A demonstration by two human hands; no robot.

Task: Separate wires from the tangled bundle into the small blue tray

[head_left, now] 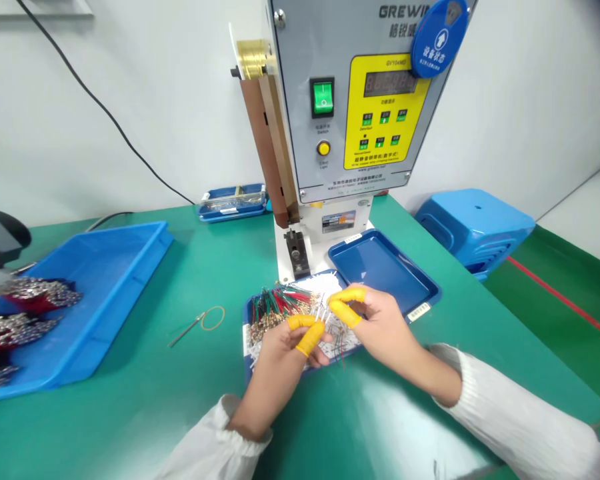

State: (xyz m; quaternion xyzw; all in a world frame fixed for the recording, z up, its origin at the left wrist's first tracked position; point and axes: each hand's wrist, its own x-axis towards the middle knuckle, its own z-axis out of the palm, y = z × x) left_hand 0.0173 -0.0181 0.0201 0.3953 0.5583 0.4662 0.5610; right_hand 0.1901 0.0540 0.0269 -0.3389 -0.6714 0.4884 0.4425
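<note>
Yellow finger cots cover the thumb and forefinger of both hands. My left hand (283, 350) pinches several thin wires with white sleeves (322, 311), which fan upward from its fingertips. Close beside them, my right hand (383, 323) has its thumb and forefinger pressed together at the sleeves' upper ends; the exact piece between them is too small to make out. Both hands are over a blue tray (247, 337) that holds red, green and black wires with gold-coloured ends (285, 303) and many small white tubes (325, 283).
A grey crimping machine (313, 163) stands behind the tray. An empty-looking dark blue tray (395, 267) lies to its right. At left, a large blue bin (125, 280) holds wire bundles (30, 327). Tweezers (186, 330) with a yellow band lie between. A blue stool (475, 220) stands beyond the table.
</note>
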